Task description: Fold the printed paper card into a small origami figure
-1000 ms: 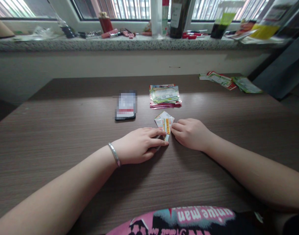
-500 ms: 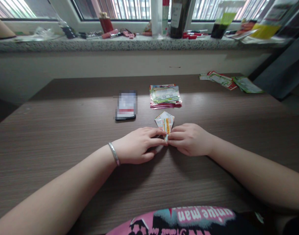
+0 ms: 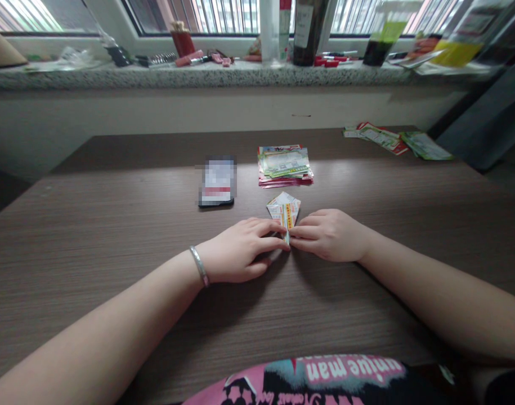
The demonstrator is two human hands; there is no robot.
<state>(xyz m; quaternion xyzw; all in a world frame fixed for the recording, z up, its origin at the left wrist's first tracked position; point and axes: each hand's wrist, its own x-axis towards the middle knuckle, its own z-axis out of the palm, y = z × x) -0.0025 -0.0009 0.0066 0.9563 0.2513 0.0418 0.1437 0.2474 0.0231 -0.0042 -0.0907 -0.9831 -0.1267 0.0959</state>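
Observation:
A small folded paper, white with an orange and yellow strip, lies on the brown table. It is wide at the far end and narrows to a point towards me. My left hand, with a silver bracelet at the wrist, rests its spread fingertips on the paper's lower left edge. From the right, my right hand touches the lower right edge, its fingers pressed together and its thumb hidden. Just beyond the folded paper sits a stack of colourful printed papers.
A phone with a blurred screen lies left of the stack. More printed papers are spread at the table's back right. Bottles, pens and small items stand along the stone windowsill.
My right hand has shifted slightly away from me, and its lower fingers have drawn up. My left hand and the folded paper have hardly moved.

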